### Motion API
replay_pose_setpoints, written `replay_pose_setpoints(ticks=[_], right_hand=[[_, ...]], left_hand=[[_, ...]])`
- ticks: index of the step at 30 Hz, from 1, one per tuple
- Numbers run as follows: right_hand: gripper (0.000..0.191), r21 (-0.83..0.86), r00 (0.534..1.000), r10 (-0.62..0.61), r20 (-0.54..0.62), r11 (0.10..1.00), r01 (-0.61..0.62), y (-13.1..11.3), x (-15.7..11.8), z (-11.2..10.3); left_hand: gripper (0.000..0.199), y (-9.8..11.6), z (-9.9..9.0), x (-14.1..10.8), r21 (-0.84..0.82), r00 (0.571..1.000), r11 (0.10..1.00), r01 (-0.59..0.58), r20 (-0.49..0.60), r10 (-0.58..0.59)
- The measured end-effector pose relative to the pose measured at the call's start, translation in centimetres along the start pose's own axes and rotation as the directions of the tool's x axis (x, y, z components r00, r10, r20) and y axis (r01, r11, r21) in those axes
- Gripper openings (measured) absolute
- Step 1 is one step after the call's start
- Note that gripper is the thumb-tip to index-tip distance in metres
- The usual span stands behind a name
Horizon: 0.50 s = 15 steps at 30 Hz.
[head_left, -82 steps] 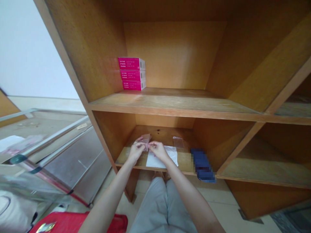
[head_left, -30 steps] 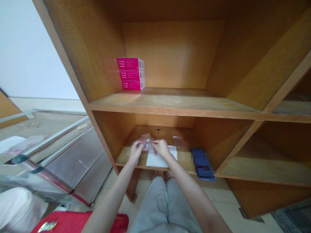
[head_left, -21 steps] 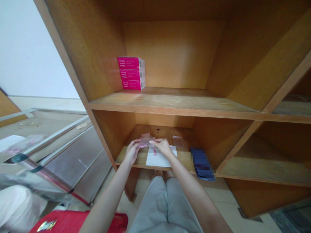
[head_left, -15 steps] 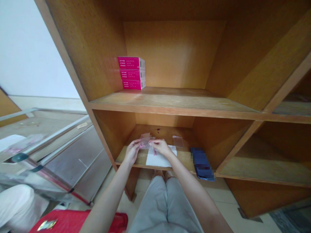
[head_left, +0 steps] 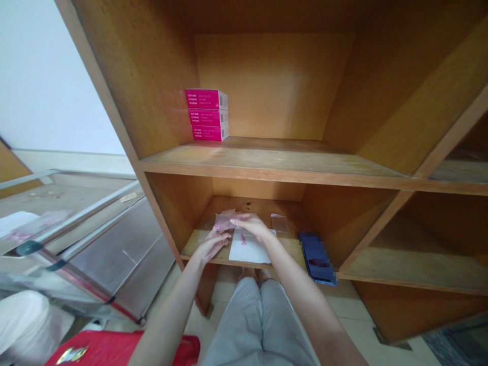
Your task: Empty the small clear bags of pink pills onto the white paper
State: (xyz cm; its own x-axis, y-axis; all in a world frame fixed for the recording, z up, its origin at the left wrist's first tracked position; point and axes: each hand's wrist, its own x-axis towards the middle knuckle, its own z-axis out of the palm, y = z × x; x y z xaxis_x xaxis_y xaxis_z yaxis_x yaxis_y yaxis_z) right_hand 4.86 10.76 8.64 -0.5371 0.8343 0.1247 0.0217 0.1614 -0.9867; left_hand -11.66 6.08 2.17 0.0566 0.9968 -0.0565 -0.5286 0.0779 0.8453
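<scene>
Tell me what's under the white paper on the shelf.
The white paper lies flat on the wooden shelf, with a small pink mark on top. The paper covers the shelf beneath it, so nobody can see whether anything is under there.

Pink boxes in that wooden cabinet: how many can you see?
3: top box, middle box, bottom box, stacked at the upper shelf's left; more could hide behind.

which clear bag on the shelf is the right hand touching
The pink-tinged one under the fingers of the right hand; the other clear bag lies apart, further right, untouched.
</scene>
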Motion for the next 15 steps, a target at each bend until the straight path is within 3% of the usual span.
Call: replay_pose_setpoints(ticks=[4,10,15], right_hand=[[0.035,0.074,0.997,0.036,0.071,0.996,-0.041,-0.1,0.0,0.1],[0.036,0.047,0.986,0.133,0.105,0.989,-0.139,0.1,-0.1,0.1],[0.036,0.081,0.984,0.108,0.144,0.989,-0.121,0.9,-0.1,0.0]], left_hand=[[0.034,0.2,1.2,-0.3,0.005,0.999,1.000,0.026,0.025,-0.026],[0.061,0.2,1.6,-0.2,0.003,0.997,0.999,-0.049,0.057,0.049],[0.053,-0.5,1.3,0.1,-0.034,0.999,0.999,-0.026,0.042,0.028]])
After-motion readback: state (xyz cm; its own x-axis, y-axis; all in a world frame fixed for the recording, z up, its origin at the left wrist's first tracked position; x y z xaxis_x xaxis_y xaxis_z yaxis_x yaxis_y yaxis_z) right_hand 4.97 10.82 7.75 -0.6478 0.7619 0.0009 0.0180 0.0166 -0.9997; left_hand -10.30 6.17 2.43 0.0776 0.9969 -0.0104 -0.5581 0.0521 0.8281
